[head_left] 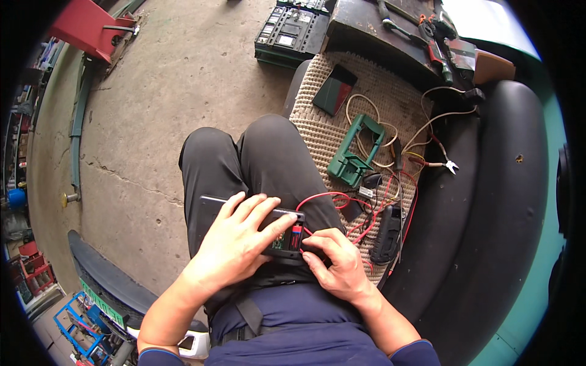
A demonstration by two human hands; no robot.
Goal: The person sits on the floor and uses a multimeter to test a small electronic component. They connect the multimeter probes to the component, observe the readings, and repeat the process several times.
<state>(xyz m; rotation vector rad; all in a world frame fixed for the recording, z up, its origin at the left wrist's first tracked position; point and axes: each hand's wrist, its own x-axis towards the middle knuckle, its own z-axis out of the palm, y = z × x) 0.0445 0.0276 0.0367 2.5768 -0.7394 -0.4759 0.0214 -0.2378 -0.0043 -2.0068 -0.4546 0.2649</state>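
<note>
A black handheld multimeter lies across my lap, its opened back showing a green circuit board and a red battery. My left hand grips it, fingers over the far edge and thumb beside the opening. At the opening's right end, my right hand is closed in a pinch; what its fingertips hold is hidden. A red wire loops from the multimeter to the seat on my right. There lie a green protective frame, pliers and a black oblong device.
The woven seat mat also carries a flat dark-green and red case and tangled cables. A black backrest rises at the right. Tools lie on a dark bench beyond. A battery pack stands on the concrete floor.
</note>
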